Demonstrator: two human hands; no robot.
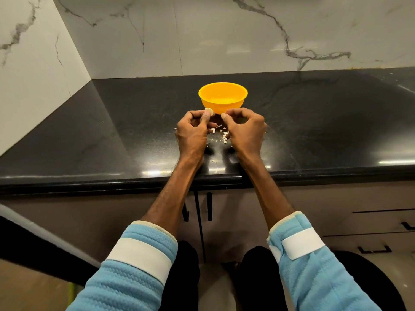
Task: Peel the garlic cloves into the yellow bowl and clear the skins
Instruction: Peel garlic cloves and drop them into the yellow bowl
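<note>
Blue sleeves (139, 254) are seen nearest, both forearms stretched over the black countertop (101, 135). Garlic skins (221, 133) are scattered between the wrists. A garlic clove (209, 111) is pinched by the left hand (193, 129), just before the yellow bowl (222, 106). The right hand (246, 129) is curled beside it; whether anything is held cannot be told.

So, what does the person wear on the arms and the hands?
Both arms wear light blue, ribbed sleeves: left sleeve, right sleeve. Each has a cream edge at the cuff and a white band across it. The forearms are uncovered. The left hand and right hand show no gloves, rings or watch.
</note>
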